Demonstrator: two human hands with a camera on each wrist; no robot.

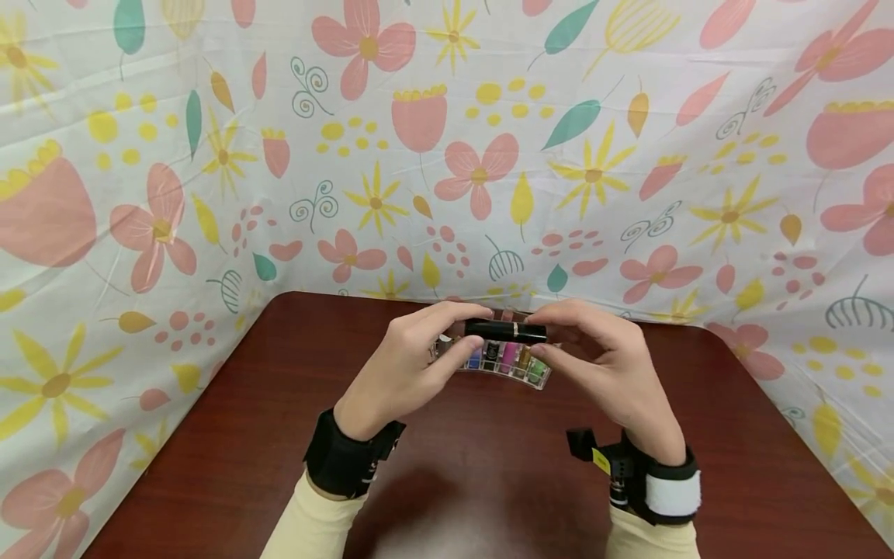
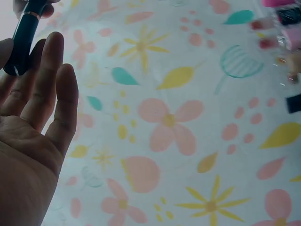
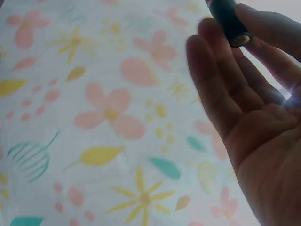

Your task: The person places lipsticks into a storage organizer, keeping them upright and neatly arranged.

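Observation:
A black lipstick tube [image 1: 490, 331] with a thin gold ring is held level above the table, in the middle of the head view. My left hand [image 1: 408, 369] pinches its longer end between thumb and fingers. At the other end, my right hand [image 1: 615, 365] pinches the tube with thumb and fingertips. In the left wrist view the lipstick tube [image 2: 23, 42] lies against the fingers, its ring near the top edge. The right wrist view shows the tube's round end [image 3: 240, 40] between thumb and fingers.
Behind the hands, a clear curved organizer [image 1: 538, 376] stands on the dark red-brown table [image 1: 475, 442], holding several small colourful items. The hands partly hide it. A flower-patterned curtain [image 1: 482, 225] hangs along the table's back and sides.

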